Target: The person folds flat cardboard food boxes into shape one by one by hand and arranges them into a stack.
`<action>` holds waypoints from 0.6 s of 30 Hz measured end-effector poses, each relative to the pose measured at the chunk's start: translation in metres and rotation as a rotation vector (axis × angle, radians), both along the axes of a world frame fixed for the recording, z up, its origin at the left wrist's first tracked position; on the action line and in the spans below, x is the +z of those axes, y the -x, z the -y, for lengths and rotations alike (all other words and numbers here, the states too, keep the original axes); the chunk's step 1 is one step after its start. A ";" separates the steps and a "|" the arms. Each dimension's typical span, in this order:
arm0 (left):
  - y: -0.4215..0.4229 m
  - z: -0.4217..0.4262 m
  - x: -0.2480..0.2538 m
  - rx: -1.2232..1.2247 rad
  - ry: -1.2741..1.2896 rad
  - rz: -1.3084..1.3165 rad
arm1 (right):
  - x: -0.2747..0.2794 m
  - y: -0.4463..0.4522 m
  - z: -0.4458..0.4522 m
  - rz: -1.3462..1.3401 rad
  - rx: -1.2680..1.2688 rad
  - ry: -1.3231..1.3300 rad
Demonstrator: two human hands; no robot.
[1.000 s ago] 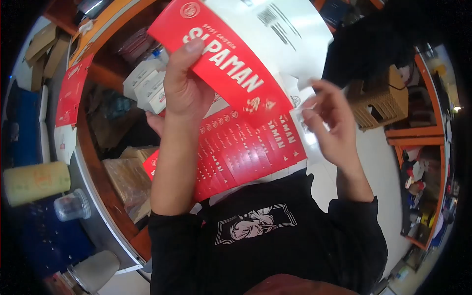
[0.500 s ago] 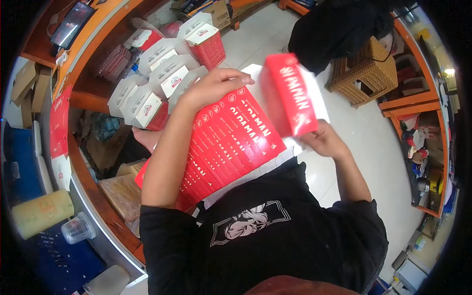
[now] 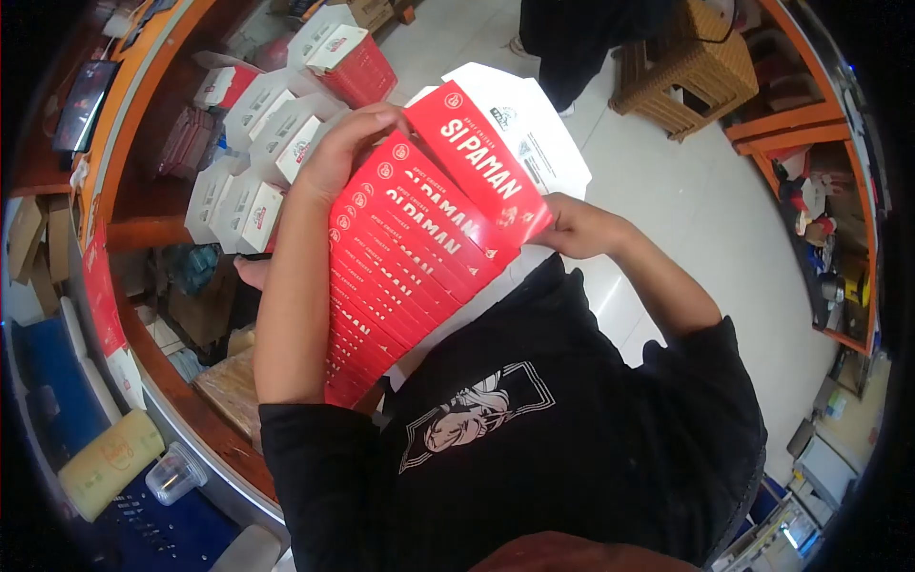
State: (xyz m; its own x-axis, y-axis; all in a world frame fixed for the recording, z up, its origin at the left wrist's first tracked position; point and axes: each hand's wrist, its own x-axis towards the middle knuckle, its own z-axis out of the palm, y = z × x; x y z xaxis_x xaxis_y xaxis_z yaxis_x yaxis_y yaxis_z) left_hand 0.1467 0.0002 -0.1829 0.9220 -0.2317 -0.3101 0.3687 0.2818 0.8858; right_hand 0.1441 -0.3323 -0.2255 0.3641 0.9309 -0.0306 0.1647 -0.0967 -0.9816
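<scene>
A stack of flattened red food boxes (image 3: 405, 253), printed with white lettering, leans along my left forearm in front of my black shirt. My left hand (image 3: 345, 148) is curled round the upper left end of the stack, its fingertips reaching the corner of the front box. That front box (image 3: 481, 162) reads "SI PAMAN" and lies at the far end of the stack, its white flaps (image 3: 548, 133) spread out behind. My right hand (image 3: 581, 227) grips this box by its lower right corner, the fingers partly hidden behind it.
Several packs of red and white boxes (image 3: 286, 133) stand beyond my left arm. A wicker stool (image 3: 686, 71) is at the upper right, near a person's dark-clothed legs (image 3: 562, 48). To the left, a counter holds a yellowish roll (image 3: 112, 464) and clear plastic cups (image 3: 176, 474).
My right hand has brought the front box left against the stack, and its printed face now shows flatter. My left hand stays at the stack's end. The whole view has shifted slightly.
</scene>
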 end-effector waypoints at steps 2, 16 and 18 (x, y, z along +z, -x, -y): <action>0.000 0.002 0.002 0.015 -0.009 -0.041 | 0.001 0.003 0.006 -0.082 0.077 0.101; 0.001 0.011 0.002 -0.116 -0.104 0.068 | 0.010 -0.062 -0.076 0.186 -0.328 0.032; 0.000 0.010 -0.002 -0.096 -0.108 0.075 | 0.005 -0.073 -0.082 0.216 -0.275 0.052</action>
State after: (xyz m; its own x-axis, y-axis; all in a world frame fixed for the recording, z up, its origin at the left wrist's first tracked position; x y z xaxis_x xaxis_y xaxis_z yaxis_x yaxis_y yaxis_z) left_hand 0.1465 -0.0102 -0.1845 0.9187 -0.2894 -0.2688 0.3209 0.1503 0.9351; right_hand 0.2170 -0.2502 -0.2207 0.6038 0.7966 0.0301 0.3293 -0.2149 -0.9194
